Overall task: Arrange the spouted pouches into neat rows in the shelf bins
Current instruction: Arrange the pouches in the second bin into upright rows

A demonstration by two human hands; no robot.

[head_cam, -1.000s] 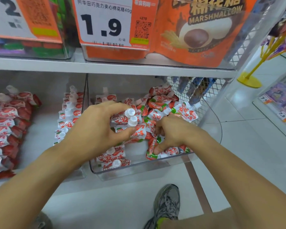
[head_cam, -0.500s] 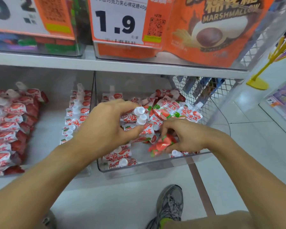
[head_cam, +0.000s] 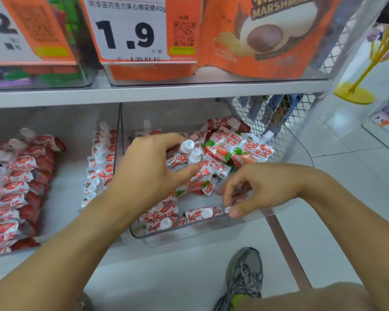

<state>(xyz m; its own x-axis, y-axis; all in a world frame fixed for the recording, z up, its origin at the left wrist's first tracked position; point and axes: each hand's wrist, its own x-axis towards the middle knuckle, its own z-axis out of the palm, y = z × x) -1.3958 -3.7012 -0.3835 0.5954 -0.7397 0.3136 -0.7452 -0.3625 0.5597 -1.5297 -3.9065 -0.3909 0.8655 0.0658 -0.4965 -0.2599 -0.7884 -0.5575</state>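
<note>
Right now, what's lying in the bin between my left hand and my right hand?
In the head view, a loose heap of strawberry spouted pouches lies between the left hand and the right hand, inside the clear bin.

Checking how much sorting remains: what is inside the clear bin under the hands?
The clear bin holds strawberry spouted pouches: a few lie flat along the front, a jumbled heap behind. Left hand and right hand cover the middle.

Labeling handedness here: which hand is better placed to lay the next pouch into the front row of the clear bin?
Right. The right hand is already low at the clear bin front edge beside the front-row pouches. The left hand grips a bunch of pouches mid-bin, so it's occupied.
</note>
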